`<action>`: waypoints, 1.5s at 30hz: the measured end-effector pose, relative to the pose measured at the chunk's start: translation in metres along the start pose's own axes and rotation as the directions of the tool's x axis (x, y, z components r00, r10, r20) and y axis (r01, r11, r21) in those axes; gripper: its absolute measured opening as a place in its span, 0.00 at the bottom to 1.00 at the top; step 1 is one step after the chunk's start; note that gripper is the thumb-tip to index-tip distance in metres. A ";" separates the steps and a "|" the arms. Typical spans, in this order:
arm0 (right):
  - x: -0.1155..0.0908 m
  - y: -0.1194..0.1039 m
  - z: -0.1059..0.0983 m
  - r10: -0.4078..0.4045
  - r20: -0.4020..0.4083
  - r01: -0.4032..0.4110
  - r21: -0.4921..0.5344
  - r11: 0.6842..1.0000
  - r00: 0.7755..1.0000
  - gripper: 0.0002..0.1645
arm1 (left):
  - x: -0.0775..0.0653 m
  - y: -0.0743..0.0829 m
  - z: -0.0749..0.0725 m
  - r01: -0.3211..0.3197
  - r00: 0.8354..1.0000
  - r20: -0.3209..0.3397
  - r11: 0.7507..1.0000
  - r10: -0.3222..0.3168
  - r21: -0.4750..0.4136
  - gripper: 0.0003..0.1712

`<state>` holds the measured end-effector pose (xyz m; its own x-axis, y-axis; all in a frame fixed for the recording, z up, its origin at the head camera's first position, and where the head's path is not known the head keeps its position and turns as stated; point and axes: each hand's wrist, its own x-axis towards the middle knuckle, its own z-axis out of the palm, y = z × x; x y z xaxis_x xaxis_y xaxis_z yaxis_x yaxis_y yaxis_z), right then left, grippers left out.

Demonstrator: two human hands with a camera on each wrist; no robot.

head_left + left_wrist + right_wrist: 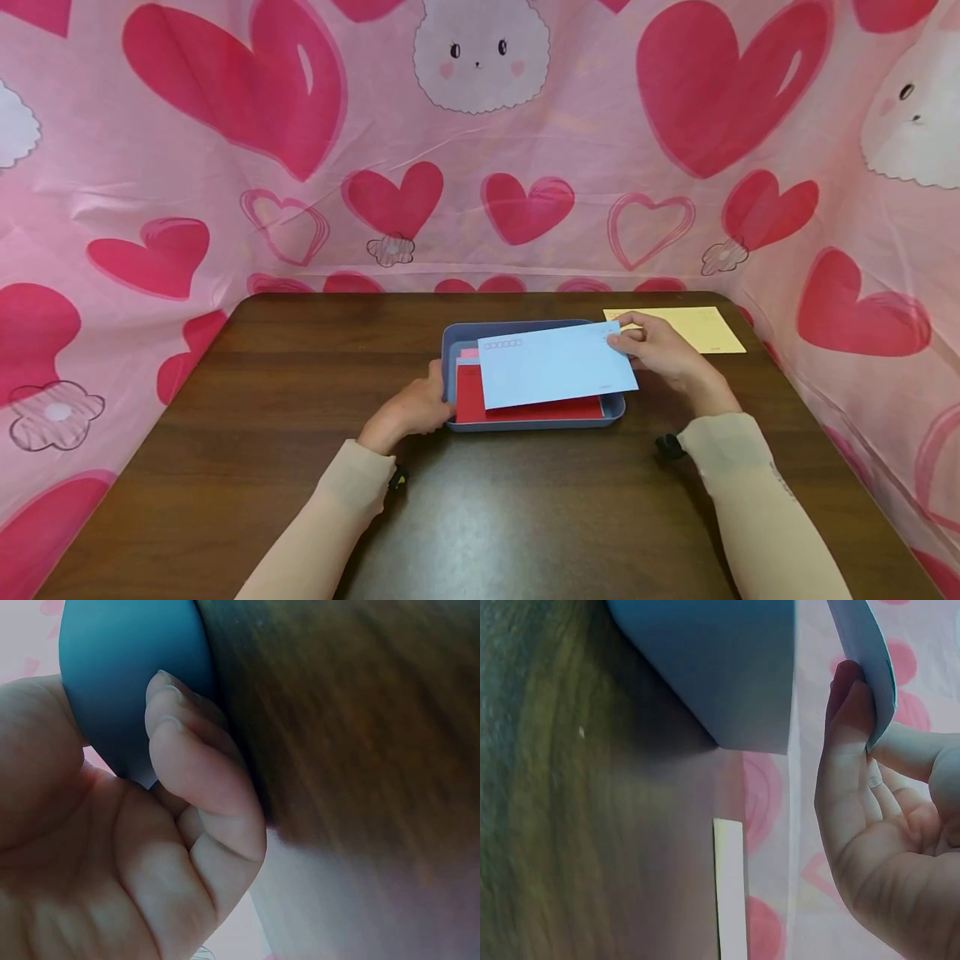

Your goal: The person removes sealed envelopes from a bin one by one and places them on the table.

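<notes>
A light blue envelope (557, 367) is pinched at its right end between the thumb and fingers of my right hand (660, 354). It hangs tilted over a blue-grey tray (536, 425), hiding much of what lies inside. Below it in the tray is a red envelope (470, 392), with a bit of pink paper (468, 354) showing behind. My left hand (416, 404) grips the tray's left end; in the left wrist view its fingers curl against the tray wall (135, 675). The right wrist view shows the held envelope (870, 660) raised above the tray's rim.
A yellow envelope (693, 329) lies on the dark wooden table (300, 375) at the back right, partly behind my right hand. Pink cloth (480, 142) printed with hearts hangs along the back and both sides of the table.
</notes>
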<state>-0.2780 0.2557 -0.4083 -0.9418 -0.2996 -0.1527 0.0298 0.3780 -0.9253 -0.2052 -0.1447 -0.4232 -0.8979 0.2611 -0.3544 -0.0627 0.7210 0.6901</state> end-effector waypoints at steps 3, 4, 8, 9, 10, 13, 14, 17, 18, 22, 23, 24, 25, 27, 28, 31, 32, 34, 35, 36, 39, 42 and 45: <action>-0.005 0.001 -0.008 -0.002 -0.016 0.002 0.004 1.000 1.000 0.27 | 0.001 0.001 0.002 -0.008 1.000 -0.007 1.000 0.008 0.006 0.47; -0.007 0.001 -0.011 -0.001 -0.020 0.001 0.002 1.000 1.000 0.27 | 0.002 0.001 0.003 -0.014 1.000 -0.012 1.000 0.014 0.000 0.46; -0.013 -0.001 -0.025 0.009 -0.048 -0.011 -0.045 0.999 0.999 0.30 | 0.005 0.000 0.005 -0.014 1.000 -0.021 1.000 0.014 0.008 0.45; -0.015 -0.002 -0.029 0.011 -0.053 -0.014 -0.062 0.998 0.999 0.30 | 0.005 0.000 0.005 -0.013 1.000 -0.024 1.000 0.014 0.010 0.45; -0.016 -0.002 -0.033 0.007 -0.059 -0.012 -0.087 0.996 0.998 0.30 | 0.005 0.000 0.005 -0.014 1.000 -0.026 1.000 0.014 0.012 0.45; -0.021 -0.003 -0.048 -0.009 -0.081 -0.003 -0.154 0.988 0.997 0.29 | 0.005 0.000 0.005 -0.016 0.999 -0.032 1.000 0.017 0.014 0.45; -0.024 -0.003 -0.053 -0.015 -0.085 0.001 -0.166 0.986 0.996 0.29 | 0.005 0.001 0.005 -0.016 0.999 -0.033 1.000 0.016 0.013 0.45; -0.031 0.001 -0.069 -0.013 -0.100 -0.007 -0.196 0.981 0.995 0.29 | 0.004 0.001 0.005 -0.018 0.999 -0.041 1.000 0.019 0.017 0.45; -0.033 0.003 -0.075 -0.010 -0.105 -0.012 -0.205 0.979 0.994 0.29 | 0.004 0.001 0.005 -0.017 0.999 -0.042 1.000 0.018 0.018 0.45; -0.041 0.013 -0.096 0.006 -0.117 -0.032 -0.222 0.974 0.993 0.29 | 0.004 0.001 0.006 -0.009 0.999 -0.051 1.000 0.010 0.017 0.43; -0.043 0.015 -0.100 0.010 -0.119 -0.037 -0.231 0.972 0.993 0.28 | 0.004 0.001 0.006 -0.007 0.999 -0.053 1.000 0.008 0.017 0.43; -0.045 0.017 -0.104 0.012 -0.118 -0.039 -0.223 0.974 0.993 0.28 | 0.004 0.001 0.006 -0.007 0.998 -0.056 1.000 0.008 0.018 0.42; -0.047 0.019 -0.108 0.016 -0.119 -0.041 -0.215 0.976 0.993 0.27 | 0.004 0.001 0.006 -0.007 0.998 -0.060 1.000 0.008 0.020 0.42; -0.050 0.020 -0.114 0.027 -0.118 -0.051 -0.205 0.977 0.993 0.26 | 0.004 0.001 0.006 -0.009 0.998 -0.069 1.000 0.010 0.026 0.40; -0.052 0.021 -0.117 0.036 -0.117 -0.059 -0.206 0.977 0.992 0.26 | 0.003 0.001 0.006 -0.009 0.997 -0.071 1.000 0.010 0.026 0.40; -0.057 0.023 -0.124 0.059 -0.129 -0.087 -0.220 0.972 0.990 0.27 | 0.003 0.002 0.006 -0.005 0.997 -0.072 1.000 0.007 0.023 0.39; -0.059 0.024 -0.127 0.067 -0.131 -0.096 -0.230 0.968 0.989 0.27 | 0.003 0.002 0.006 -0.006 0.997 -0.071 1.000 0.007 0.020 0.39; -0.062 0.026 -0.131 0.077 -0.139 -0.108 -0.236 0.966 0.987 0.27 | 0.003 0.001 0.006 -0.005 0.998 -0.069 1.000 0.007 0.018 0.39; -0.063 0.027 -0.132 0.078 -0.146 -0.112 -0.235 0.966 0.986 0.26 | 0.003 0.001 0.006 -0.005 0.998 -0.068 1.000 0.006 0.020 0.40; -0.064 0.029 -0.134 0.079 -0.150 -0.113 -0.230 0.967 0.985 0.25 | 0.003 0.000 0.006 -0.005 0.998 -0.068 1.000 0.007 0.022 0.40; -0.066 0.034 -0.140 0.070 -0.157 -0.106 -0.235 0.966 0.985 0.22 | 0.003 -0.001 0.006 -0.004 0.998 -0.068 1.000 0.005 0.025 0.40; -0.067 0.038 -0.146 0.084 -0.168 -0.128 -0.274 0.953 0.982 0.24 | 0.003 -0.002 0.006 -0.002 0.998 -0.068 1.000 0.003 0.024 0.40; -0.068 0.041 -0.152 0.122 -0.172 -0.173 -0.323 0.931 0.977 0.27 | 0.002 -0.002 0.006 0.000 0.998 -0.067 1.000 0.002 0.022 0.40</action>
<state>-0.2632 0.4249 -0.3834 -0.9746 -0.0956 -0.2023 0.0827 0.6863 -0.7226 -0.2046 -0.1418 -0.4287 -0.9253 0.2188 -0.3099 -0.0526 0.7349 0.6761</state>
